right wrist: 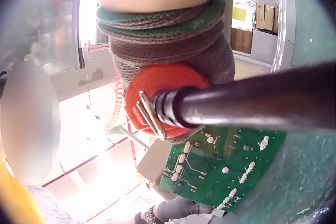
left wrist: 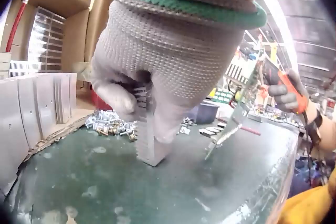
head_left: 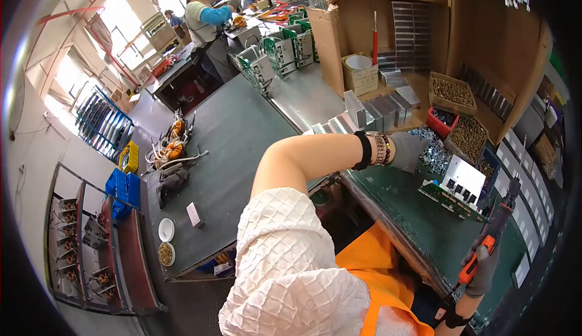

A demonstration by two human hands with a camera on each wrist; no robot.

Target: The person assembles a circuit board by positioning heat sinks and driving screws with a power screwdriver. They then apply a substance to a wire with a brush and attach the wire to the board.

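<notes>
The left hand [head_left: 409, 152], in a grey glove, pinches a finned metal heatsink [left wrist: 149, 134] upright between thumb and fingers, low over the green tabletop. Right of it stands a green circuit board [head_left: 451, 199] with a white metal plate [head_left: 464, 175] on it. The gloved right hand [head_left: 483, 269] grips an orange and black electric screwdriver [head_left: 487, 245]; in the right wrist view its red end [right wrist: 168, 77] and thick black cord [right wrist: 252, 98] show close up, with the board [right wrist: 226, 166] beyond. Loose screws [left wrist: 110, 124] lie behind the left hand.
Rows of heatsinks [head_left: 388, 110] stand left of the left hand, beside a cardboard box [head_left: 327, 51]. Trays of brass parts [head_left: 451, 91] and a red bin [head_left: 441, 122] sit behind the screws. Orange coils [head_left: 174, 149] lie on the left table; another person [head_left: 209, 23] stands beyond.
</notes>
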